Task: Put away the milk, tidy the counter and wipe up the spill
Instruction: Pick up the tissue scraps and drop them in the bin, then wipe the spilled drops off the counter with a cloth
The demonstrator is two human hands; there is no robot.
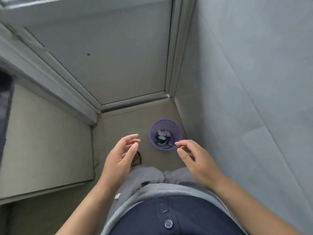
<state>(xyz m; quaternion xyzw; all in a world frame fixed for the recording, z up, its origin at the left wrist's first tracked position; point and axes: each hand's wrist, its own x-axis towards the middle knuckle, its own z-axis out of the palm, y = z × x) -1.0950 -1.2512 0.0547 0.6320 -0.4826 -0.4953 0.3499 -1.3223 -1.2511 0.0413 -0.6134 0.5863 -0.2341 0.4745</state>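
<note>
Down the left side of the frame you've got a pale cabinet panel [47,141], then at lower centre your left hand [118,160], fingers loosely spread, holding nothing. Just right of it pokes a patterned slipper toe [136,159], then the purple basket [166,123] with crumpled scraps [163,138] inside, near the tiled wall [254,82]. Your right hand [199,163] hovers beside the basket, fingers relaxed, empty too.

Looks like a narrow utility corner of a home. Walled on the right with large grey wall tiles [245,82], closed ahead by an aluminium-framed door panel [101,56]. Floored in plain beige floor tile [122,126], with a small purple plastic waste basket [171,126] of paper scraps [162,138] in the corner and a woven house slipper [136,158] nearby.
</note>
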